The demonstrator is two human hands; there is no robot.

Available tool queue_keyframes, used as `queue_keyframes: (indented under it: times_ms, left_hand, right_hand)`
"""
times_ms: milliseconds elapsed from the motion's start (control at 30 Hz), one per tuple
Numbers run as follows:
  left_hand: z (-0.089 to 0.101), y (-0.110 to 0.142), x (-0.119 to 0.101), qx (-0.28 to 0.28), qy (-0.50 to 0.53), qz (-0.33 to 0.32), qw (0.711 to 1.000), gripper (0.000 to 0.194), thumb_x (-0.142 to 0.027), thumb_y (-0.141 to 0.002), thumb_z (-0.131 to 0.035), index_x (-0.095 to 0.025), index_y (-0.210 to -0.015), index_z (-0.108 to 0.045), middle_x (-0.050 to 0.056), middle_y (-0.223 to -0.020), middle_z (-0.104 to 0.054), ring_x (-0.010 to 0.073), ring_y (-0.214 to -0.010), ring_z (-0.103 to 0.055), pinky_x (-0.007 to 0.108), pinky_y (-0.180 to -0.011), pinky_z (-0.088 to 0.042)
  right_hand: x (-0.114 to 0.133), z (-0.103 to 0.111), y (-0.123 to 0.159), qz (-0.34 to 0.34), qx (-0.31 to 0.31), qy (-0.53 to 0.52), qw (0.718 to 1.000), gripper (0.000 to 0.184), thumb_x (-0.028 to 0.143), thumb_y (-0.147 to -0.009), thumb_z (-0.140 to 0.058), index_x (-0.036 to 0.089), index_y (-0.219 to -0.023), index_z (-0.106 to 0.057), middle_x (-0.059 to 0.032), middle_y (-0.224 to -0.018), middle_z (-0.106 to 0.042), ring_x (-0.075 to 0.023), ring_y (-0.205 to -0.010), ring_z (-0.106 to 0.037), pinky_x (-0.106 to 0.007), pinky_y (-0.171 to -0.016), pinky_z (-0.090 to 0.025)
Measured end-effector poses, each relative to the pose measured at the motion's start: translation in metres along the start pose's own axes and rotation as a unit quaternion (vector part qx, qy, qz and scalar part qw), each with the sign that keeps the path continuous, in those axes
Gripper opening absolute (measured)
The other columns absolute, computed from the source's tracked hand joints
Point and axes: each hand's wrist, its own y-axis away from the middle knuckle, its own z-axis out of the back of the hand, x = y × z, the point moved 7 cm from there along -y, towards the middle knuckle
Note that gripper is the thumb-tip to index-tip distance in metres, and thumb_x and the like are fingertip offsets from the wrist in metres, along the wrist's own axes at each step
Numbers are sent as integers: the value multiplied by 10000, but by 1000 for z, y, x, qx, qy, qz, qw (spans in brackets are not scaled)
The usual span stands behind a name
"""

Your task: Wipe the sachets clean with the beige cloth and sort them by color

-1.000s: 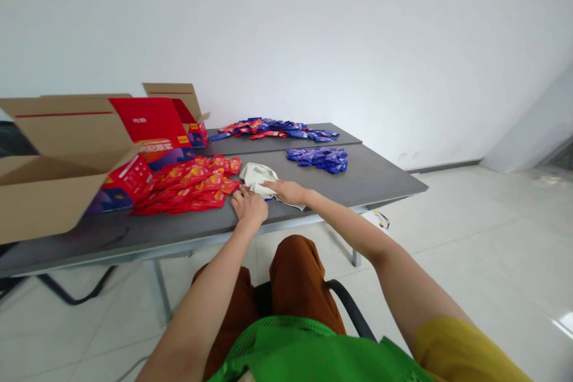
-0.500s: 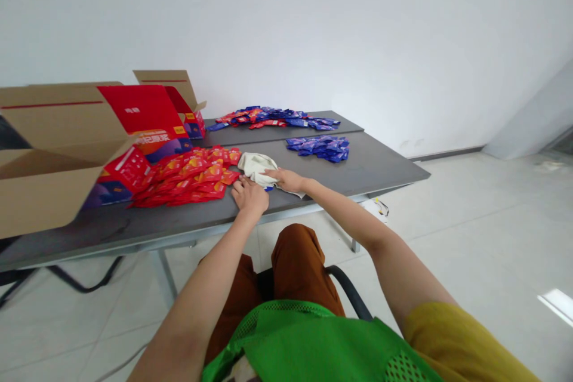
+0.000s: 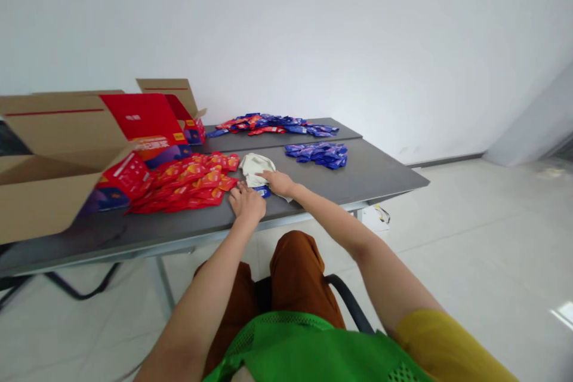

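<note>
A small blue sachet (image 3: 262, 191) lies flat on the dark grey table, close to its front edge. My left hand (image 3: 248, 202) is at the sachet's left end, fingers bent and pressing it against the tabletop; its fingertips are partly hidden. In my right hand (image 3: 276, 182) is a crumpled off-white cloth (image 3: 256, 167), which rests on the table just behind the sachet. Left of my left hand spreads a large heap of red sachets (image 3: 192, 182). Farther back to the right is a smaller pile of blue sachets (image 3: 317, 154).
An open red printed carton (image 3: 145, 125) stands at the left, its brown flap (image 3: 45, 200) reaching over the table (image 3: 371, 170). Behind it is a second open carton (image 3: 190, 122). A mixed row of red and blue sachets (image 3: 273, 122) lies along the back.
My right hand and the cloth have shifted slightly left and back, showing more of the blue sachet. My left hand stays by the sachet. The view has tilted up a little.
</note>
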Motion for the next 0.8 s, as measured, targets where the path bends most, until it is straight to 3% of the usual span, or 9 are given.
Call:
queue_keyframes:
  times_ms: [200,400,567,800]
  left_hand:
    - [-1,2,2,-7,13,-8,1000,634,-217,-847,-355,-3,-1442,-402,191,-1510,-379,330,-1192,-425,425,-988,-352]
    - [-3,0,3,-21,26,1,999,603,-225,-873,-333,-18,-1433,-420,179,-1511,-383,343,-1193,-428,434,-983,-355]
    - [-2,1,3,-18,29,5,999,596,-220,-879,-327,-15,-1432,-411,181,-1504,-393,341,-1199,-430,435,-987,-343]
    - [-7,-3,5,-24,23,0,999,611,-257,-887,-331,-1,-1437,-399,192,-1507,-383,345,-1208,-420,442,-995,-333]
  right_hand:
    - [15,-5,43,107,39,-61,992,785,25,-784,-430,287,-1511,-293,-10,-1531,-371,-205,-1441,-261,-507,-1163,-228]
    - [8,-1,22,50,29,-23,998,704,94,-846,-419,243,-1519,-272,-40,-1545,-345,-194,-1440,-270,-468,-1161,-254]
    - [1,-3,1,1,18,6,1000,683,175,-864,-428,188,-1524,-254,-62,-1564,-302,-233,-1447,-252,-503,-1157,-244]
    - [12,-5,35,84,52,-34,995,734,305,-892,-487,244,-1549,-165,-49,-1587,-234,-228,-1467,-182,-529,-1165,-181]
